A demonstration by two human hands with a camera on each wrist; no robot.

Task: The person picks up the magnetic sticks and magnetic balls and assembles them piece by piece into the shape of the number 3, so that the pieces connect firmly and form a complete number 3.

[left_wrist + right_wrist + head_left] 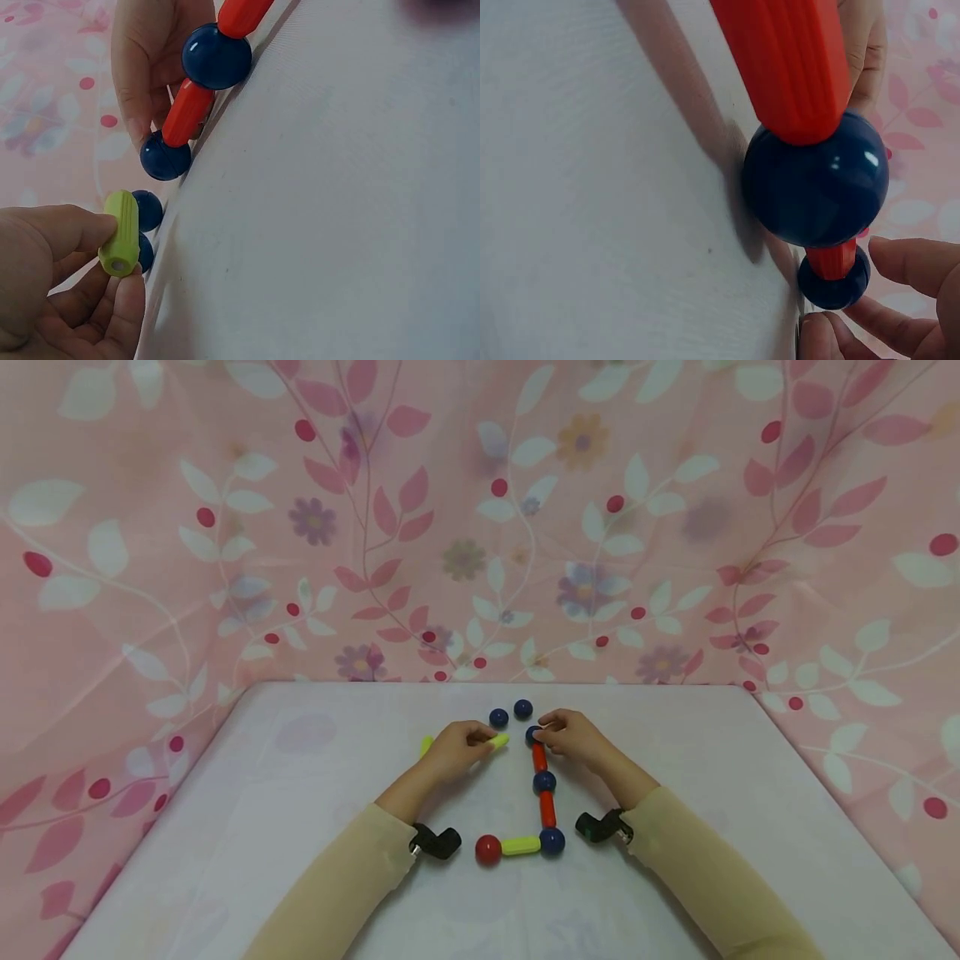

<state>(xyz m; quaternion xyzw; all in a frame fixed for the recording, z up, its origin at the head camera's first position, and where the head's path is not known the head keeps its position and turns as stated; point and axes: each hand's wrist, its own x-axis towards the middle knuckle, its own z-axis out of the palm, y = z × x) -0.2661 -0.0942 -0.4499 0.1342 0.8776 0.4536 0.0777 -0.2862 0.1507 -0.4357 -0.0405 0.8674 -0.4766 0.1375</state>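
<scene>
A chain lies on the white table: red ball, yellow-green rod, then blue balls and red rods running away from me. My right hand pinches the chain's far blue ball, which also appears as the far blue ball between the right fingertips. My left hand pinches a loose yellow-green rod, seen as the green rod, its free end a short gap from that ball. Two loose blue balls lie just beyond.
Another yellow-green piece peeks out left of the left hand. A pink floral curtain hangs behind and along both sides of the table. Black wrist cameras sit on both wrists beside the chain's near end.
</scene>
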